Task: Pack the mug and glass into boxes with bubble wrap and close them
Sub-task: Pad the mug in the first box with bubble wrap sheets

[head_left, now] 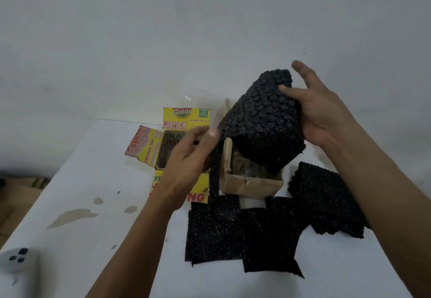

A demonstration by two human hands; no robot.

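Observation:
A bundle wrapped in black bubble wrap [261,120] is held tilted in the air above an open plain brown box [251,184]. My right hand [319,113] grips its right side, thumb across the front. My left hand [193,155] pinches the wrap's lower left edge, from which a loose strip hangs down. What is inside the wrap is hidden. Something clear shows inside the brown box, too unclear to name. An open yellow tea carton [163,143] stands to the left, partly behind my left hand.
Flat black bubble-wrap sheets [242,232] lie on the white table in front of the boxes, and a stack of them [326,199] sits at the right. A white controller [17,259] is at the lower left corner. A white wall is close behind.

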